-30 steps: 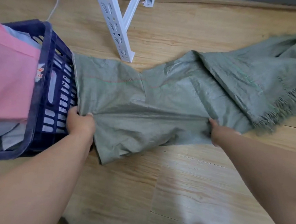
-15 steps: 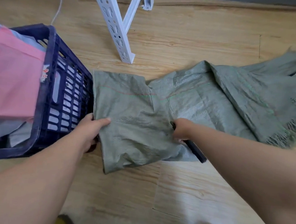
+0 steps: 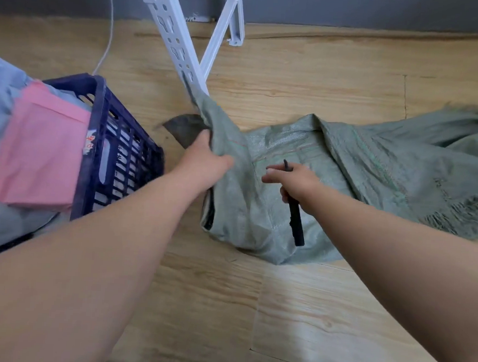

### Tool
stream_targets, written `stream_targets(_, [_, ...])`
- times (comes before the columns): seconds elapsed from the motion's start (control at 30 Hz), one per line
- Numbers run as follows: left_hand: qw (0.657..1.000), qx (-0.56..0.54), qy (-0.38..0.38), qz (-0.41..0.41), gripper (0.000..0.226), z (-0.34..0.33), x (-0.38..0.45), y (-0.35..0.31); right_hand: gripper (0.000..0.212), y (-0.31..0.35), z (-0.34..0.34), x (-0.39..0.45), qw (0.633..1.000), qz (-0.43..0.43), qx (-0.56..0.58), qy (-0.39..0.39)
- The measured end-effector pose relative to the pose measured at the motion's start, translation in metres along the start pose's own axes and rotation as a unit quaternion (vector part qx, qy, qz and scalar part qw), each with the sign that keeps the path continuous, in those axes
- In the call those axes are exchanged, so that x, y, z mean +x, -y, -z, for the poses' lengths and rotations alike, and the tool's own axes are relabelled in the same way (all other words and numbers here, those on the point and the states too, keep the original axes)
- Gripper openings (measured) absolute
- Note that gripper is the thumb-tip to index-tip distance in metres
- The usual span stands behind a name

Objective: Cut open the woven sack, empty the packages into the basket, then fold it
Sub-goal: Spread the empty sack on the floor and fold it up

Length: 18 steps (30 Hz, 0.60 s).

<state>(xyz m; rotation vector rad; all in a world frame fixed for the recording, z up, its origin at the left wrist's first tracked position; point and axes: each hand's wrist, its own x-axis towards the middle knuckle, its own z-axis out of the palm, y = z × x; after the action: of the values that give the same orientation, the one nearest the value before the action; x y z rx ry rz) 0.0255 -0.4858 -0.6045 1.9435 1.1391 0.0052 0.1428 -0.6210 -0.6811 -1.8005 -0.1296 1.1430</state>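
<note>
A person's left hand (image 3: 205,161) gripped the near end of an empty green woven sack (image 3: 332,170) and lifted that corner off the wooden floor (image 3: 295,80), fingers curled into the cloth, with the raised flap standing against a white metal frame (image 3: 179,49). The right hand (image 3: 294,182) hovered just beside it over the sack's middle, its fingers closed round a slim black tool (image 3: 296,218), apparently the cutter, with the forefinger stretched toward the left hand. The sack lay with its long axis running from the left hand away to the right, its frayed cut end (image 3: 462,213) far out at the right edge of view, well apart from both hands. A blue plastic basket (image 3: 102,131) stood to the left, just beside the lifted corner, already heaped with pink and pale blue packages (image 3: 42,150), so the emptying looked finished and the folding under way. The fold appeared to turn on carrying the gripped end rightward along that long axis toward the frayed end; the left hand held it, while the right, nearer the far end, was encumbered by the tool.
</note>
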Motion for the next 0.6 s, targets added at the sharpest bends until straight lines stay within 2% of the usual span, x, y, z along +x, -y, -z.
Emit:
stream_targets(0.07, [0.996,0.013,0.07,-0.056,0.062,-0.031,-0.003,-0.03,0.007,0.004,0.017,-0.004,0.996,0.028,0.036,-0.074])
stream_targets(0.13, [0.979,-0.009,0.186,-0.085,0.078,-0.057,-0.006,-0.049,0.009,0.006,0.043,-0.003,0.983,0.021,0.08,-0.166])
stream_targets(0.2, [0.951,-0.04,0.3,-0.069,0.077,-0.074,-0.009,-0.058,0.017,0.0,0.076,0.001,0.966,-0.023,0.12,-0.229])
stream_targets(0.23, [0.94,-0.048,0.334,-0.059,0.071,-0.08,-0.008,-0.058,0.022,-0.005,0.091,0.002,0.956,-0.049,0.129,-0.257])
stream_targets(0.27, [0.935,-0.049,0.348,-0.054,0.065,-0.085,-0.007,-0.055,0.028,-0.013,0.107,0.005,0.946,-0.076,0.119,-0.291])
stream_targets(0.33, [0.94,-0.025,0.337,-0.055,0.058,-0.092,-0.004,-0.038,0.039,-0.027,0.134,0.006,0.92,-0.121,0.028,-0.371])
stream_targets(0.37, [0.941,0.0,0.333,-0.055,0.058,-0.095,-0.002,-0.027,0.039,-0.028,0.141,0.002,0.904,-0.121,-0.024,-0.409])
stream_targets(0.43, [0.93,0.083,0.355,-0.057,0.063,-0.104,-0.006,-0.006,0.033,-0.021,0.14,-0.001,0.883,-0.058,-0.095,-0.457])
stream_targets(0.5, [0.901,0.153,0.401,-0.065,0.064,-0.112,-0.016,0.007,0.029,-0.001,0.12,-0.005,0.88,0.042,-0.149,-0.45])
stream_targets(0.53, [0.887,0.163,0.427,-0.061,0.063,-0.116,-0.021,0.011,0.028,0.006,0.105,-0.003,0.883,0.09,-0.184,-0.422])
stream_targets(0.6, [0.866,0.173,0.466,-0.056,0.059,-0.124,-0.026,0.017,0.025,0.01,0.072,0.001,0.899,0.146,-0.287,-0.296])
